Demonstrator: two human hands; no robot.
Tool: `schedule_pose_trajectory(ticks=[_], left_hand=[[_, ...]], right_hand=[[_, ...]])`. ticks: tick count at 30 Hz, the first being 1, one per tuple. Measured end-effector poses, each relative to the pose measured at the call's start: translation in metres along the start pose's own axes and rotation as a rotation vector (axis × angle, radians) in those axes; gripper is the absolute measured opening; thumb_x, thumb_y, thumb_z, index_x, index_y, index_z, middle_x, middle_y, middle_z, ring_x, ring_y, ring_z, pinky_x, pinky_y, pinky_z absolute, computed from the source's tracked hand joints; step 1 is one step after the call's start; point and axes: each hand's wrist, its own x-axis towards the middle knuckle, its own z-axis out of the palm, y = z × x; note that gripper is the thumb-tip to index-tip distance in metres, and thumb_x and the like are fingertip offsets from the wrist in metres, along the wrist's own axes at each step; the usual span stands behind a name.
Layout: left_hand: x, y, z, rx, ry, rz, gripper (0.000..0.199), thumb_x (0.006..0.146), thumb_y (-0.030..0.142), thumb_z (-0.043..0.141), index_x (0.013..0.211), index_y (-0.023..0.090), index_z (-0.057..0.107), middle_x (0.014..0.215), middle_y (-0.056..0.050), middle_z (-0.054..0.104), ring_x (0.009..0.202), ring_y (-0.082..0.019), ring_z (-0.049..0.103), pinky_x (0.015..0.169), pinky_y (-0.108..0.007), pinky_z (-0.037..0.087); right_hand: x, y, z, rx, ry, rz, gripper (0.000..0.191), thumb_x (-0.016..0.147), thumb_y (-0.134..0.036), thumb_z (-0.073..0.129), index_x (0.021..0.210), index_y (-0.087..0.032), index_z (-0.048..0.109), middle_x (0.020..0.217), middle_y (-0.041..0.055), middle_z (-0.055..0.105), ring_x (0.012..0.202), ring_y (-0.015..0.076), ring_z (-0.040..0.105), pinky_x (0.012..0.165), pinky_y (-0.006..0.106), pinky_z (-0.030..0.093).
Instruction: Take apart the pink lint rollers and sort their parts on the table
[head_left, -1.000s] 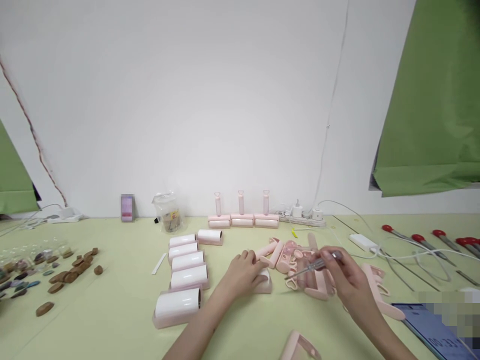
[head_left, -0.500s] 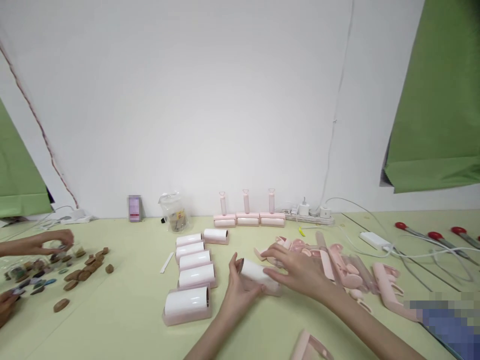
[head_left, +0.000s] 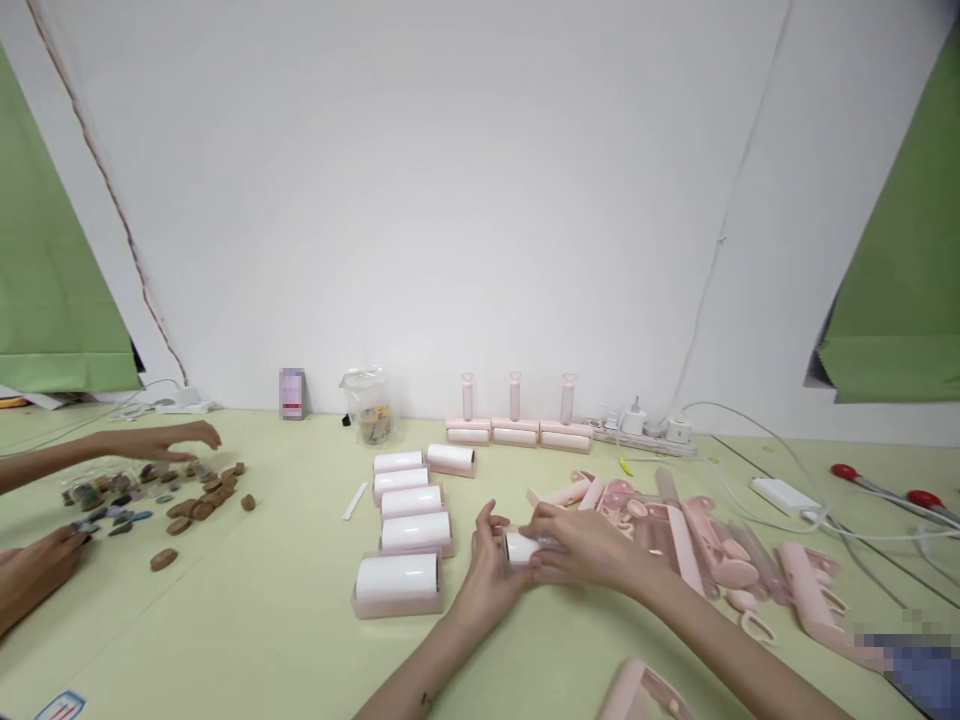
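Note:
In the head view, my left hand (head_left: 493, 572) is wrapped round the left end of a white lint roll (head_left: 519, 548), thumb in front and fingers behind. My right hand (head_left: 581, 545) grips the same roll from above and the right, covering much of it. A pale translucent case seems to sit under this roll, mostly hidden by my fingers. Left of my hands, several white lint rolls (head_left: 415, 530) lie in translucent pink cases in a column. Loose pink plastic parts (head_left: 686, 540) are heaped right of my right hand.
By the wall stand three pink lint rollers (head_left: 515, 432) with upright handles, beside a power strip (head_left: 645, 440) and cables. A clear bag (head_left: 375, 410) and a phone (head_left: 292, 393) are further left. A co-worker's hands (head_left: 176, 440) are among brown pieces (head_left: 202, 505). A pink frame (head_left: 641, 690) lies in front.
The view has swung right-to-left, shifting the scene slightly. My right hand has closed further over the lint roll, hiding more of it. The co-worker's upper hand has lifted and opened.

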Motion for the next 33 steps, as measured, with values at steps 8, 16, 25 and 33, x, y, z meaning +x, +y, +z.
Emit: schedule_pose_trajectory(ticks=[8,16,25,33], left_hand=[[-0.047,0.025,-0.062,0.905,0.098,0.466,0.059,0.076,0.020,0.049,0.129,0.033,0.027,0.136,0.000,0.032,0.125,-0.024,0.024,0.103,-0.046,0.014],[-0.052,-0.007,-0.101,1.280,0.170,0.534,0.056,0.077,0.018,0.046,0.126,0.039,0.033,0.138,0.007,0.030,0.124,-0.028,0.023,0.100,-0.049,0.006],[-0.038,-0.006,-0.119,1.222,0.010,0.423,0.046,0.069,0.012,0.045,0.110,0.031,0.053,0.132,0.005,0.042,0.114,-0.026,0.041,0.097,-0.046,0.030],[-0.032,-0.015,-0.131,1.260,-0.037,0.428,0.062,0.071,0.010,0.042,0.125,0.041,0.036,0.131,0.002,0.043,0.115,-0.029,0.041,0.091,-0.051,0.035]], right_hand=[[0.004,0.007,0.006,-0.055,-0.040,0.029,0.041,0.067,-0.031,0.059,0.108,-0.023,0.054,0.105,0.0053,0.059,0.077,0.0239,0.062,0.061,0.030,0.043],[0.106,-0.016,0.011,-0.090,-0.009,0.151,0.029,0.085,-0.030,0.049,0.110,-0.017,0.050,0.111,0.0064,0.054,0.091,0.0183,0.056,0.076,0.039,0.047],[0.094,-0.038,-0.002,0.079,0.031,0.043,0.031,0.084,-0.032,0.047,0.113,-0.019,0.049,0.112,0.0066,0.054,0.093,0.0189,0.056,0.078,0.036,0.044],[-0.078,-0.015,-0.015,0.206,-0.303,-0.053,0.027,0.062,-0.027,0.063,0.088,-0.035,0.067,0.088,-0.0037,0.062,0.067,0.0177,0.062,0.050,0.022,0.038]])
